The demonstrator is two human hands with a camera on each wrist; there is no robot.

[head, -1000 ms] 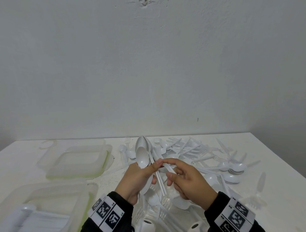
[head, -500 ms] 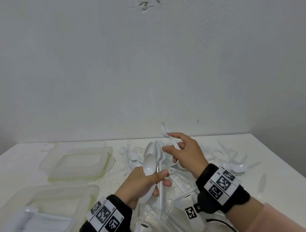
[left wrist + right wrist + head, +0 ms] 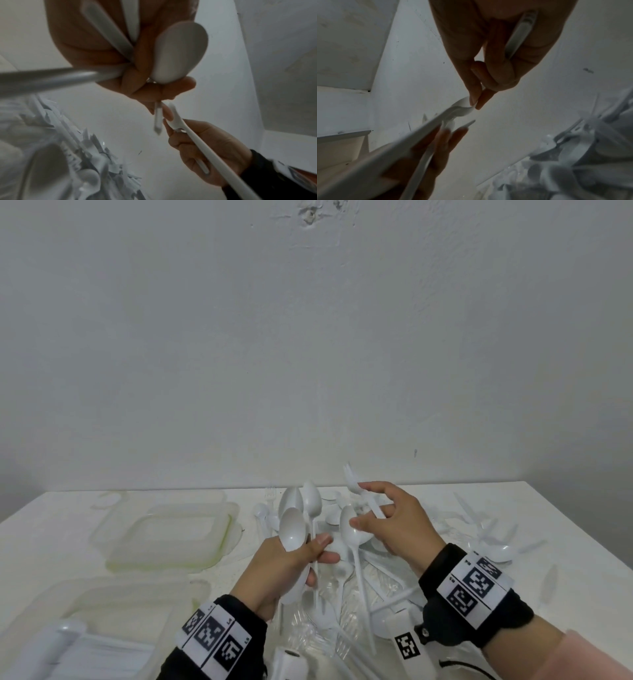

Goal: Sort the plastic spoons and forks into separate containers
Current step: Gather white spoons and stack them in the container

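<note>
My left hand [image 3: 318, 549] grips a bunch of white plastic spoons [image 3: 293, 529] by their handles, bowls pointing up, above the table's middle. Just to its right, my right hand [image 3: 363, 508] holds a white fork [image 3: 354, 479] between its fingers, tines up. Its thumb also pinches the bowl of another spoon [image 3: 347, 534], whose handle hangs down. In the right wrist view the fork handle [image 3: 520, 33] lies across the palm and the fingertips pinch the spoon bowl [image 3: 462, 106]. The left wrist view shows the gripped spoon bowl [image 3: 180, 54].
A clear container with a green rim [image 3: 222, 542] stands at the left, beyond a nearer clear container [image 3: 130, 587] holding white cutlery [image 3: 68, 652]. A loose pile of spoons and forks [image 3: 486, 539] covers the table's middle and right. The wall is close behind.
My right hand drew a fork away from the left hand's bunch and lifted it. It has since come back down beside the bunch, with its thumb on a spoon bowl.
</note>
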